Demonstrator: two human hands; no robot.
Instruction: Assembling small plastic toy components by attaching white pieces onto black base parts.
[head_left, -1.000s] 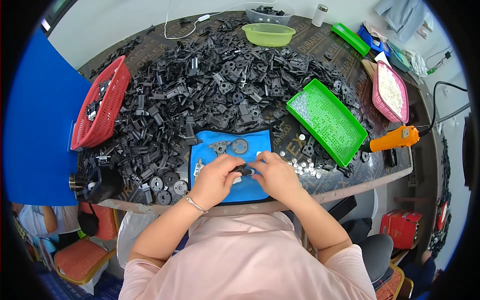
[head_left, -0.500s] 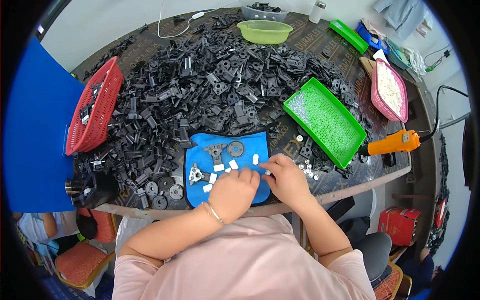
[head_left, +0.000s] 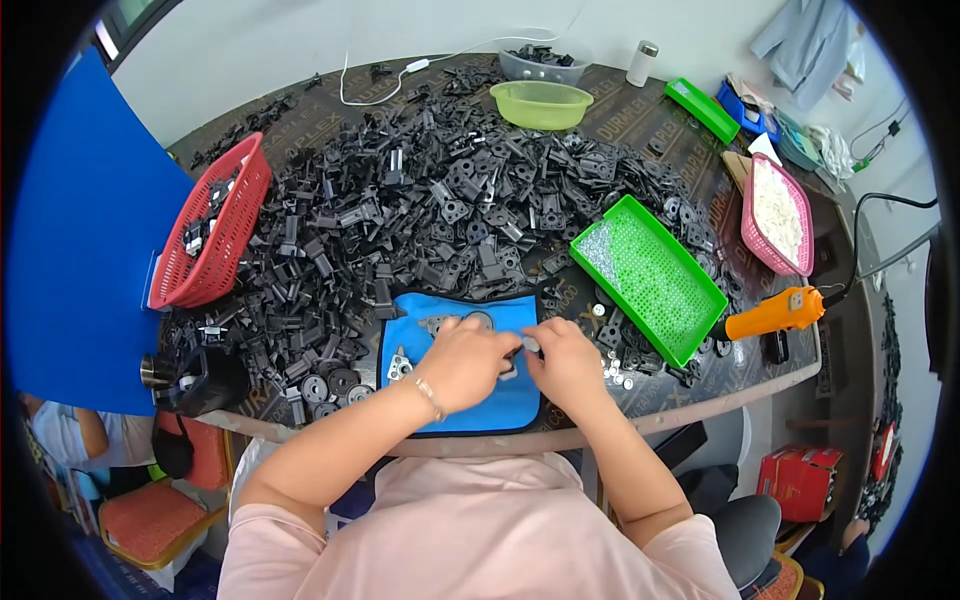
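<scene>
The dark tabletop [head_left: 730, 370], printed with pale lettering and curving along a light front edge, carried a sprawling heap of black parts [head_left: 450, 200] across its middle and left. A blue mat [head_left: 500, 410] lay near the front edge, with round discs [head_left: 343, 382] to its left and small white pieces [head_left: 615, 370] to its right. A green tray [head_left: 628, 308] sat beyond those. Toward the back stood a yellow-green basin [head_left: 545, 115], a translucent tub [head_left: 545, 72] and a white bottle [head_left: 643, 64].

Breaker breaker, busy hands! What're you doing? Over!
Right hand: grip on small pale piece. Left hand: right beside it, hold partly hidden. Blue mat underneath. Fingers block some detail.
</scene>
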